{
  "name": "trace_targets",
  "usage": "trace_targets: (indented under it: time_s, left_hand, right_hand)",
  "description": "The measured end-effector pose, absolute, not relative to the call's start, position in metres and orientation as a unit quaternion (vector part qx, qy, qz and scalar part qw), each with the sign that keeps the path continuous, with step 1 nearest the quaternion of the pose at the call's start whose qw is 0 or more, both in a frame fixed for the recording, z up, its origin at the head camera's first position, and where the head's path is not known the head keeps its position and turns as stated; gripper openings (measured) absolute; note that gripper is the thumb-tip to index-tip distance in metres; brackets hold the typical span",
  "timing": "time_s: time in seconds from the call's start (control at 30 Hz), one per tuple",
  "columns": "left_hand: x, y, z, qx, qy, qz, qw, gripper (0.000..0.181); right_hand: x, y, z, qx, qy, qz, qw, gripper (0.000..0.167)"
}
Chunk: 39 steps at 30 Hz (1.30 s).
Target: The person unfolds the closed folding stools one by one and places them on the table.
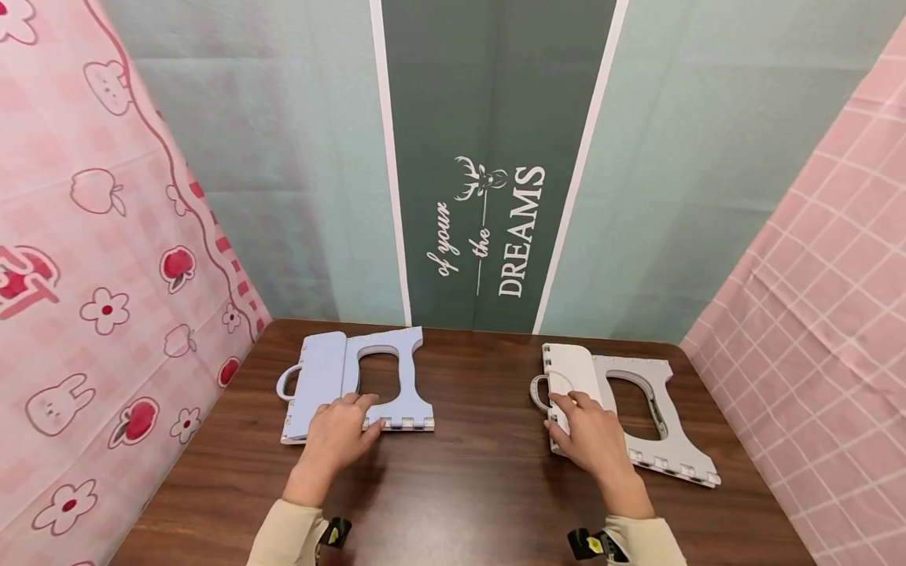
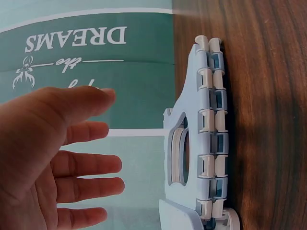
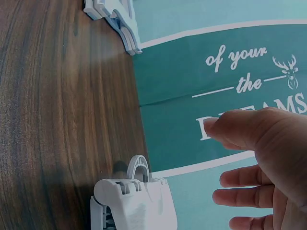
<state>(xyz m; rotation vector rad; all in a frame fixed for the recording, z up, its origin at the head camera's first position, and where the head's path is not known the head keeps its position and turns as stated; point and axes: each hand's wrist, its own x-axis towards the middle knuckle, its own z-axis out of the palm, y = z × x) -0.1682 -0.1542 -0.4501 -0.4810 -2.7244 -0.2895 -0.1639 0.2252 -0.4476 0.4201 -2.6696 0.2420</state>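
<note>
A folded light-blue folding stool (image 1: 322,369) lies flat on the left of the table, its loop handle pointing left. Over its near edge is my left hand (image 1: 338,432), and in the left wrist view the fingers are extended and apart from the stool (image 2: 192,187). On the right lies a folded white and grey folding stool (image 1: 675,440), set at a slant with its handle also to the left. My right hand (image 1: 593,434) is above its handle end; the right wrist view shows loosely extended fingers (image 3: 244,197) with nothing in them.
Both stools lie on a dark brown wooden table (image 1: 467,393), with bare wood between them. Behind it hangs a green cloth (image 1: 488,102) with white lettering and a deer head. Pink patterned cloth (image 1: 85,330) covers the left side, pink checked cloth (image 1: 828,314) the right.
</note>
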Motion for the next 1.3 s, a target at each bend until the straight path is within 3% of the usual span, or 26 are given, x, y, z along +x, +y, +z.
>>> trace_targets:
  time_s: [0.17,0.5,0.8,1.3]
  left_hand:
    - [-0.168,-0.154,-0.450,-0.170,-0.965,-0.101,0.169,0.042]
    - [-0.161,-0.141,-0.449,-0.189,-0.948,-0.124,0.222,0.046]
    - [-0.167,-0.114,-0.467,-0.210,-0.938,-0.152,0.229,0.047]
    - [-0.173,-0.074,-0.485,-0.219,-0.938,-0.204,0.174,0.045]
  right_hand:
    - [-0.165,0.223,-0.448,0.147,-0.964,0.093,0.201,0.040]
    - [-0.152,0.234,-0.459,0.105,-0.966,0.132,0.197,0.046]
    - [-0.149,0.253,-0.469,0.081,-0.973,0.138,0.169,0.053]
    - [-0.145,0.290,-0.469,0.017,-0.981,0.165,0.098,0.065]
